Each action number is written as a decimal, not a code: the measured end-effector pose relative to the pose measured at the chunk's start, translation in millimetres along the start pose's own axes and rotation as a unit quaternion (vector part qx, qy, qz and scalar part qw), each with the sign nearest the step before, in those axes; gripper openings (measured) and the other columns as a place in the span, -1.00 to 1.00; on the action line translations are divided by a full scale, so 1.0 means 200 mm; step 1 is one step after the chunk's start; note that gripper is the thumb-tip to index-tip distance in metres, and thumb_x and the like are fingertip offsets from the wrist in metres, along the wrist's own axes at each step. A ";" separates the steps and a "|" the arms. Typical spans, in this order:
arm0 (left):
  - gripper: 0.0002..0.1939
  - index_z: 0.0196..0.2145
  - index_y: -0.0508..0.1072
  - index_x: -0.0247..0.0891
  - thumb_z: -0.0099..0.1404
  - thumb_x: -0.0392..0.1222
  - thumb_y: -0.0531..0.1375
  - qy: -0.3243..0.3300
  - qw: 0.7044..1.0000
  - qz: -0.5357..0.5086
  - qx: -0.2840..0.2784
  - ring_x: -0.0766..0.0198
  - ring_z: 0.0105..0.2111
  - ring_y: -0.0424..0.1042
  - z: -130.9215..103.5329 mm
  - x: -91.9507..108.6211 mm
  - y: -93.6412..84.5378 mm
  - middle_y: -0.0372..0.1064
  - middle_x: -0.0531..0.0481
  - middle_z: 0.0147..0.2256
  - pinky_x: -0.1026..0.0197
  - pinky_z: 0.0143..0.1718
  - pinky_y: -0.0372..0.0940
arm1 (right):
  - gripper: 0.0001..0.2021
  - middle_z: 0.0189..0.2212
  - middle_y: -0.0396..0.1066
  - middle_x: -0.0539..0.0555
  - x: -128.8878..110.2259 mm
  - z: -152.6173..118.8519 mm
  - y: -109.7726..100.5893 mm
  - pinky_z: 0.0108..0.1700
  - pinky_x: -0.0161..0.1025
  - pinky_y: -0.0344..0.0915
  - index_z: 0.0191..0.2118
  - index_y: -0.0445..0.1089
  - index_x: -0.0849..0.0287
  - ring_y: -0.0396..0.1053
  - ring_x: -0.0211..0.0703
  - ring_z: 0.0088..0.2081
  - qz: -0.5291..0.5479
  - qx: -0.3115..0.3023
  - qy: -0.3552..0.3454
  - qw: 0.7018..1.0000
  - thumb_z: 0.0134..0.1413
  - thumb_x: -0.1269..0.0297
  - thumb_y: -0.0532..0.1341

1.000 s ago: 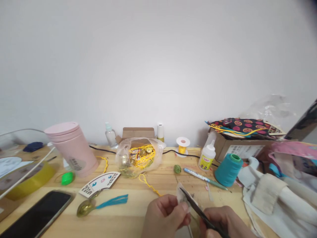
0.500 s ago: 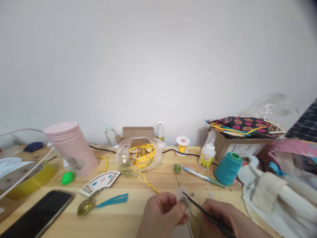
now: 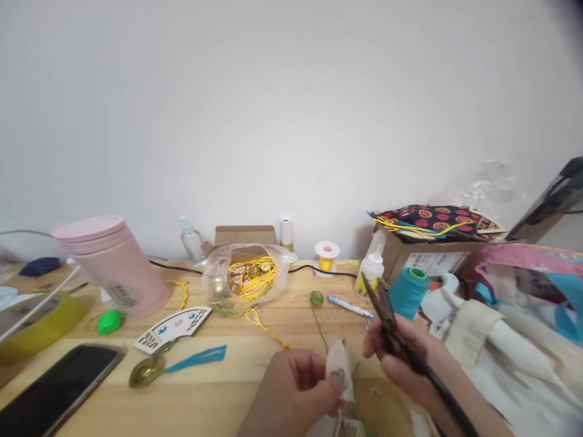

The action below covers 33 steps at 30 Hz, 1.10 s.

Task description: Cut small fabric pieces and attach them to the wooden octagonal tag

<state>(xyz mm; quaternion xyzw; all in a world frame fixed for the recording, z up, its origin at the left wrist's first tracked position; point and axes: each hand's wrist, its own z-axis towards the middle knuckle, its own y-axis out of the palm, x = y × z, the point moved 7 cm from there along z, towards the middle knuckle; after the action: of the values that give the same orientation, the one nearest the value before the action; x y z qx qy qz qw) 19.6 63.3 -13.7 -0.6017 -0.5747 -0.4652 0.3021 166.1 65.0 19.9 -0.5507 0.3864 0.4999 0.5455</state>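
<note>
My left hand (image 3: 303, 391) pinches a small white piece of fabric (image 3: 337, 361) between thumb and fingers, low in the middle of the view. A grey pattern shows on the fabric by my thumb, and its lower part is partly hidden. In my right hand (image 3: 419, 364) is a pair of dark scissors (image 3: 387, 318), tips pointing up and left, raised apart from the fabric. A thin green thread leads from a small green ball of thread (image 3: 316, 297) down toward the fabric. Beyond the scissors stand a teal thread cone (image 3: 407, 294) and a white glue bottle (image 3: 371, 270).
A plastic bag of yellow cords (image 3: 250, 276) lies mid-table, near a yellow thread spool (image 3: 327, 261). Leftward are a fan-shaped card (image 3: 173, 328), a phone (image 3: 64, 385) and a pink tumbler (image 3: 113, 264). A cardboard box (image 3: 428, 258) and white cloth (image 3: 496, 364) occupy the right.
My right hand has lifted the scissors up and away from the fabric, and their blades now show apart. My left hand keeps its hold. The view has shifted slightly.
</note>
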 end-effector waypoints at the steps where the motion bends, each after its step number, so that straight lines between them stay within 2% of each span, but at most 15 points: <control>1: -0.79 -0.73 0.38 -0.34 -0.23 -0.18 0.32 0.007 1.000 0.016 -0.011 0.42 -0.72 0.20 0.00 0.00 0.01 0.31 0.06 -0.76 0.37 -0.64 0.03 | -0.67 -0.51 0.24 -0.02 0.00 0.00 0.03 -0.54 -0.34 0.09 -0.38 0.24 0.16 0.12 -0.26 -0.56 0.002 -0.023 -0.007 1.000 -0.21 0.02 0.24; 6: -0.82 -0.74 0.30 -0.31 -0.18 -0.26 0.26 0.032 0.991 0.130 -0.010 0.46 -0.70 0.06 -0.01 -0.01 0.05 0.14 0.15 -0.75 0.37 -0.67 -0.09 | -0.75 -0.50 0.24 -0.04 0.03 -0.03 0.13 -0.50 -0.35 0.14 -0.39 0.19 0.16 0.18 -0.26 -0.52 0.021 -0.075 0.005 0.997 -0.24 0.22 0.24; 11: -0.88 -0.70 0.37 -0.35 -0.15 -0.27 0.22 0.024 0.982 0.186 -0.019 0.43 -0.68 0.10 -0.02 -0.03 0.07 0.19 0.10 -0.72 0.37 -0.65 -0.03 | -0.77 -0.58 0.20 -0.12 0.02 -0.04 0.13 -0.50 -0.37 0.13 -0.42 0.18 0.15 0.17 -0.30 -0.54 0.029 -0.085 0.041 0.995 -0.35 0.48 0.16; 17: -0.93 -0.68 0.38 -0.35 -0.14 -0.31 0.20 0.025 0.974 0.225 -0.006 0.41 -0.67 0.12 0.00 -0.06 0.05 0.19 0.11 -0.71 0.37 -0.66 -0.02 | -0.75 -0.63 0.16 -0.16 0.03 -0.05 0.13 -0.55 -0.40 0.08 -0.45 0.18 0.14 0.12 -0.32 -0.57 0.015 -0.091 0.038 0.995 -0.41 0.55 0.08; 20: -0.93 -0.66 0.38 -0.35 -0.10 -0.30 0.19 0.024 0.972 0.231 -0.029 0.41 -0.66 0.13 -0.01 -0.06 0.06 0.19 0.11 -0.70 0.37 -0.64 -0.01 | -0.74 -0.65 0.14 -0.16 0.03 -0.05 0.14 -0.57 -0.41 0.06 -0.45 0.20 0.15 0.11 -0.33 -0.59 0.022 -0.083 0.045 0.995 -0.43 0.54 0.06; 25: -0.87 -0.53 0.42 -0.36 -0.02 -0.21 0.20 0.030 0.984 0.163 -0.067 0.26 -0.49 0.33 -0.03 -0.03 0.07 0.40 -0.04 -0.53 0.29 -0.47 0.17 | -0.78 -0.68 0.14 -0.17 0.02 -0.03 0.11 -0.58 -0.43 0.06 -0.48 0.20 0.15 0.12 -0.34 -0.61 0.032 -0.024 0.066 0.997 -0.42 0.53 0.11; 28: -0.88 -0.51 0.44 -0.35 -0.06 -0.24 0.25 0.039 0.993 0.074 -0.083 0.25 -0.46 0.37 -0.02 -0.03 0.08 0.44 -0.03 -0.53 0.29 -0.43 0.20 | -0.80 -0.70 0.14 -0.18 0.03 -0.03 0.09 -0.60 -0.44 0.05 -0.48 0.21 0.16 0.11 -0.36 -0.64 0.064 0.017 0.086 0.994 -0.37 0.48 0.19; 30: -0.84 -0.52 0.45 -0.35 -0.12 -0.24 0.30 0.045 0.996 0.009 -0.077 0.27 -0.48 0.37 -0.01 -0.04 0.09 0.45 -0.02 -0.55 0.31 -0.44 0.21 | -0.79 -0.69 0.15 -0.18 0.04 -0.03 0.09 -0.61 -0.44 0.06 -0.48 0.22 0.16 0.12 -0.36 -0.65 0.092 0.041 0.094 0.991 -0.37 0.44 0.23; 33: -0.79 -0.55 0.47 -0.36 -0.17 -0.19 0.34 0.050 0.997 -0.047 -0.039 0.33 -0.53 0.36 0.00 -0.06 0.08 0.46 0.00 -0.59 0.36 -0.48 0.21 | -0.78 -0.68 0.18 -0.16 0.05 -0.04 0.08 -0.60 -0.42 0.10 -0.47 0.24 0.15 0.14 -0.34 -0.65 0.116 0.081 0.092 0.986 -0.37 0.39 0.27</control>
<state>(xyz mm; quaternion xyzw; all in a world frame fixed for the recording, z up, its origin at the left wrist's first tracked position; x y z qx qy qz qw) 36.7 55.1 -22.1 -0.5616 -0.5680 -0.5304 0.2840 153.4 57.3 5.6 -0.4998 0.5355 0.4740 0.4886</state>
